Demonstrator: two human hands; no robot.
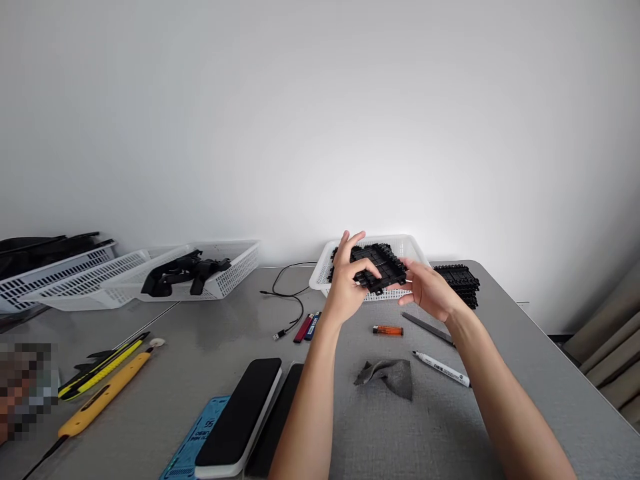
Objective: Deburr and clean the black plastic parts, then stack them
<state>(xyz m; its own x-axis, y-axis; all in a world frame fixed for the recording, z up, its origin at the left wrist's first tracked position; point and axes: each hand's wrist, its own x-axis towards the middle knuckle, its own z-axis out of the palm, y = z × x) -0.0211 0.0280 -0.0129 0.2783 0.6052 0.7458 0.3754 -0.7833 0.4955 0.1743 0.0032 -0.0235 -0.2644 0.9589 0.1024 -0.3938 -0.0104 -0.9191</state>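
Observation:
In front of me, a flat black plastic part (383, 268) with toothed edges is tilted up above the table. My left hand (346, 283) grips its near left side, with one finger bent over the face and other fingers raised. The right corner of the part sits between the thumb and fingers of my right hand (429, 288). Behind the hands stands a white perforated basket (320, 277) with more black parts in it, partly hidden. To the right of my right hand lies a stack of similar black toothed parts (457, 277).
Nearer me on the grey table (380, 433) lie an orange lighter (388, 330), a file (425, 327), a white marker (441, 369) and a grey cloth (387, 379). Leftward are a black cable (285, 295), a phone-like slab (240, 413), a yellow cutter (107, 367) and white baskets (235, 270).

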